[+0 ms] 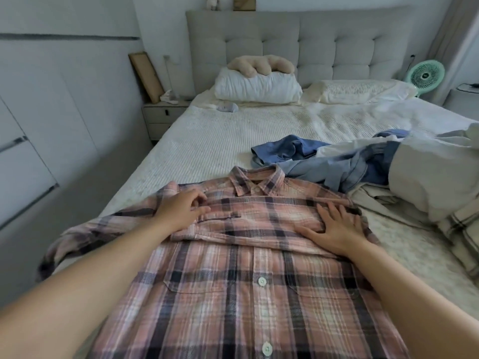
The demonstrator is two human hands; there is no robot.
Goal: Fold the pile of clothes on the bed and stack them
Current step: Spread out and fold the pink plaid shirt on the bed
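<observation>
Shirt, plaid, face-up at near edge of bed: we press R hand flat, fingers spread, L hand loosely curled on the folded-over sleeve, prob. to smooth it; pile just beside, unfolded.

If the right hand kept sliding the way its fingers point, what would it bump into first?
The right hand lies flat on the plaid shirt, fingers pointing up toward the headboard. Going straight on, it would probably cross the shirt's shoulder edge and meet the pile of blue clothes first; depth is uncertain.
</observation>
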